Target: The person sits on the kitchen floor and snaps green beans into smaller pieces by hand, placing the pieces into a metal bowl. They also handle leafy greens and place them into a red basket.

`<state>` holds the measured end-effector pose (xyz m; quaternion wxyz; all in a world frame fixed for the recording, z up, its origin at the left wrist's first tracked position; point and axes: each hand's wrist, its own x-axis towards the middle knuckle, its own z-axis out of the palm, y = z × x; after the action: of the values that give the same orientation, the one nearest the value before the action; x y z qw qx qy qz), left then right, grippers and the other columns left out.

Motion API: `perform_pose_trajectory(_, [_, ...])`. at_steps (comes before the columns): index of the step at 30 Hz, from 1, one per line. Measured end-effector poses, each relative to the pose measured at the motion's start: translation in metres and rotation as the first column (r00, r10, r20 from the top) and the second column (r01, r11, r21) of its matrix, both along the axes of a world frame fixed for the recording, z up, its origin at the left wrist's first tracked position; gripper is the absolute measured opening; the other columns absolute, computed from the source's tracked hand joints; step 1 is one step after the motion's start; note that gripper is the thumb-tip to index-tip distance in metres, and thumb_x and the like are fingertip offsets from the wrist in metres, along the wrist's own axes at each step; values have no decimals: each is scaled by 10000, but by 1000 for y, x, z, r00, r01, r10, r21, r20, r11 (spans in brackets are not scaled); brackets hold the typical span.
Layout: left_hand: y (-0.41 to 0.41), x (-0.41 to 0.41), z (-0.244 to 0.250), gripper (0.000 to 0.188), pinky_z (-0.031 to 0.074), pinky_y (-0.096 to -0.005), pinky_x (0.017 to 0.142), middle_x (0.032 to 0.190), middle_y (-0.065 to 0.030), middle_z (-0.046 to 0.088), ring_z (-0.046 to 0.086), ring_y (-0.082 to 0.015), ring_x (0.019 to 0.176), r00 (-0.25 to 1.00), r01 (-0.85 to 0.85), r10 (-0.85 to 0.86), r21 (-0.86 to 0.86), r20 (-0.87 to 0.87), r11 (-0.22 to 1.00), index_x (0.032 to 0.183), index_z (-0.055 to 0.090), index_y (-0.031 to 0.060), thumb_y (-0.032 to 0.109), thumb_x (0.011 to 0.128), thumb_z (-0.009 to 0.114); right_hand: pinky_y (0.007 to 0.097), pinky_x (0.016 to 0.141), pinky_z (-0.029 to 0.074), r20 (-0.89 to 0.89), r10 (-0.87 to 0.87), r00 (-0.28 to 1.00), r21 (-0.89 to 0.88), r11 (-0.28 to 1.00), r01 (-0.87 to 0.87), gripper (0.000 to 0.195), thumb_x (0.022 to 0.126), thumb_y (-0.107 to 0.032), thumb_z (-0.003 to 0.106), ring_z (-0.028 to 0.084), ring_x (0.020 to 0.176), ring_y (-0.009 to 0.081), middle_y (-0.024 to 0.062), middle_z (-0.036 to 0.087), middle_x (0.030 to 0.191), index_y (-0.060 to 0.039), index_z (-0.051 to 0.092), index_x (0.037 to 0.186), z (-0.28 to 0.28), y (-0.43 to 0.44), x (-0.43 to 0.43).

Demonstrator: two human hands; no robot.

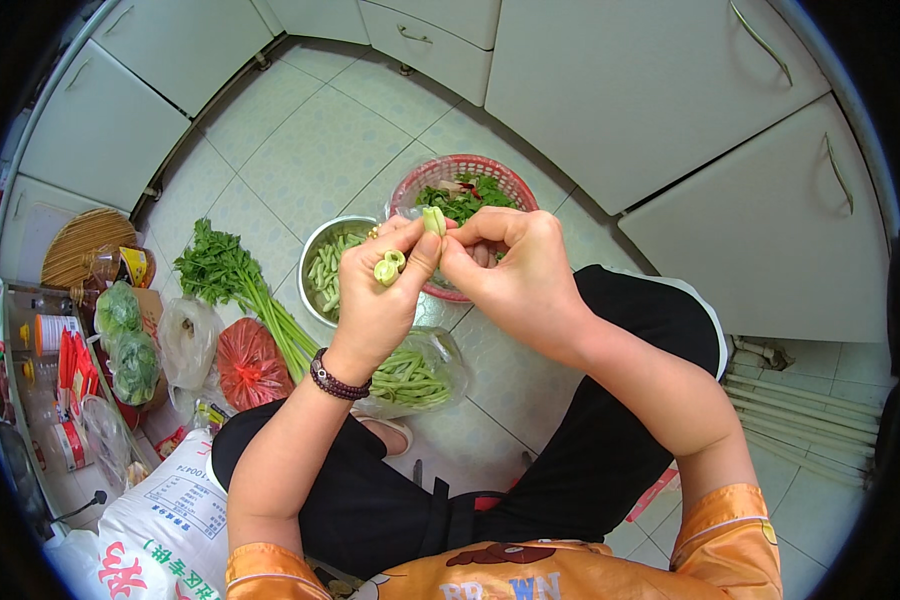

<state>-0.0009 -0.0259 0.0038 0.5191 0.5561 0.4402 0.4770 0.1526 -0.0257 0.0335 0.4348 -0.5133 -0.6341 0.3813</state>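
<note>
My left hand (390,277) is raised above the floor, with a green bean piece (434,220) upright between thumb and forefinger. More bean pieces (388,268) are tucked in the same hand, their cut ends facing up. My right hand (521,266) pinches at the side of the upright piece, thumb and forefinger together; what lies between those fingertips is hidden. Below my left hand is a metal bowl (301,279) of broken green beans (328,271). Behind my hands stands a red plastic basket (523,187) with leafy greens (469,199). Whole green beans (412,381) lie in a clear plastic bag (456,367) nearer me.
Celery (232,277) lies on the tiled floor at left, by a red plastic bag (251,364). Bagged green vegetables (131,345), bottles (120,264) and a large white sack (169,517) line the left side. White cabinets (615,90) border the back and right.
</note>
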Motion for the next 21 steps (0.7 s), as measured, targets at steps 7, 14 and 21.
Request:
perform_pose_trajectory(7, [0,-1,5,208,438,-234,757,887,-32,631,534,-96,837,999,20,-17,-62,34,998,1060,700,-44,114,952,621,235,499,396,-170,8,985,-179,983,-39,183,807,-103,681,500,566,38,26,627,609,77,711,787,-3,0,3])
perform_pose_trajectory(14, [-1,-1,1,272,221,-203,488,775,64,485,324,-5,564,999,22,-18,-81,49,997,1047,693,-4,243,970,610,219,547,439,-225,-13,974,-258,965,-46,195,798,-104,678,544,615,44,36,655,659,87,713,815,-1,0,2])
perform_pose_trajectory(21, [-2,1,1,275,203,-209,484,700,82,446,305,-7,550,995,24,-10,-141,96,990,1043,695,7,259,965,618,222,549,442,-337,-63,939,-374,925,-72,180,794,-103,689,553,619,53,30,655,677,73,722,801,2,1,3])
